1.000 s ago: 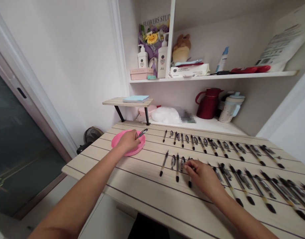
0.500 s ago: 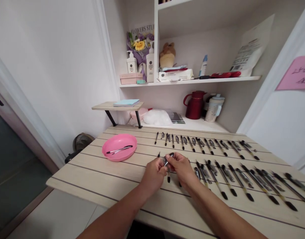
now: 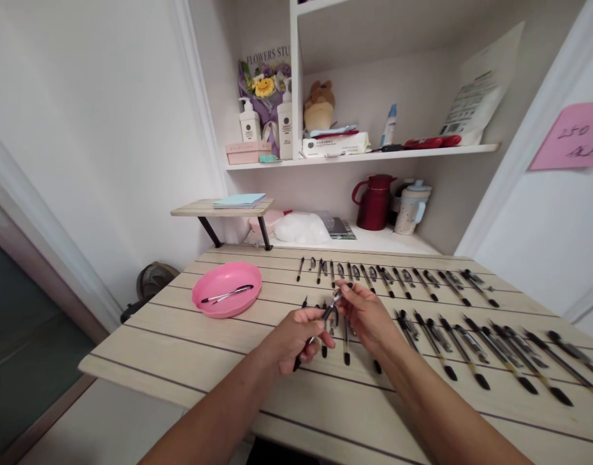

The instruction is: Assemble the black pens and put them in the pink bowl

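A slim black-and-clear pen (image 3: 328, 314) slants between my two hands above the table. My left hand (image 3: 289, 339) is closed around its lower part, and a black end pokes out below the fingers. With thumb and fingertips, my right hand (image 3: 369, 316) pinches the upper end; whether that is a separate cap is hard to make out. Under and just beyond the hands lie more pens, one of them a pen (image 3: 346, 342) with a black end towards me. A pink bowl (image 3: 199, 307) to the left holds a couple of pens.
Pens with loose caps lie in a back row (image 3: 407, 284) and a front row (image 3: 466, 349) on the slatted table (image 3: 180, 361). A small raised stand (image 3: 194, 210) is at the back left. Behind are a red jug (image 3: 374, 203) and a pale tumbler (image 3: 410, 210).
My hands have moved apart slightly, the right one up and to the right. The pen now shows slanting between them, its black end below my left hand. The view has shifted a little.
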Available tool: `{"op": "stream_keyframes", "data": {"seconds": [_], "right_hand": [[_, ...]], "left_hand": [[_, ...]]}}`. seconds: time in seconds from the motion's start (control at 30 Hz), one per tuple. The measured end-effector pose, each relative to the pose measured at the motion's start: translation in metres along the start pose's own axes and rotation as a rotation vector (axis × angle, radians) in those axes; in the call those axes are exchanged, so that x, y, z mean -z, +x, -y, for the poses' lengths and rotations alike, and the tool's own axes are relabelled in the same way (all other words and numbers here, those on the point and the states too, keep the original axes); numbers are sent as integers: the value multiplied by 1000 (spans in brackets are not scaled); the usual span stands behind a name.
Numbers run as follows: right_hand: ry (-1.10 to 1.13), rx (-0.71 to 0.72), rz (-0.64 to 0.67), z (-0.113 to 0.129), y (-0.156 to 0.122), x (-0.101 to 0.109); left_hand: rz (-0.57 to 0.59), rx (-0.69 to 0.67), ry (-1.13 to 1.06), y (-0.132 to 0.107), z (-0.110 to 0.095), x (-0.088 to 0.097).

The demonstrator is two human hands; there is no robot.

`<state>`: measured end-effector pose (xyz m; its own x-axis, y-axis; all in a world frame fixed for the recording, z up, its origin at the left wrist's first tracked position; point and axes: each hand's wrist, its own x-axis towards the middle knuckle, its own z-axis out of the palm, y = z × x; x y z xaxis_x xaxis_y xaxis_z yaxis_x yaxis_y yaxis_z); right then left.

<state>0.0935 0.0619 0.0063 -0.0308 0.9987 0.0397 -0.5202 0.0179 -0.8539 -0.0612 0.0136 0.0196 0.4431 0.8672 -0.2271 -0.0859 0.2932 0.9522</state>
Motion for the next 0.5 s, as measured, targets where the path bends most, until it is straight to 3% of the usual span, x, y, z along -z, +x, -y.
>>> {"op": "stream_keyframes", "data": {"seconds": [0.1,0.23,0.37,0.43,0.5], "right_hand": [[59,31,-88,15,6,5],[52,-48,-131,28,8,10],[-31,-94,-13,20,2,8],[-113,-72,71,11,1,6],[-202,-9,63,1,0,4]], "left_hand": [[16,13,-26,5,-7,-2],[54,-13,-66,15,-19,-7],[11,-94,-68,26,-17,-10],[-37,-130,-34,31,-10,-8],[-60,-145,31,36,-1,-5]]}}
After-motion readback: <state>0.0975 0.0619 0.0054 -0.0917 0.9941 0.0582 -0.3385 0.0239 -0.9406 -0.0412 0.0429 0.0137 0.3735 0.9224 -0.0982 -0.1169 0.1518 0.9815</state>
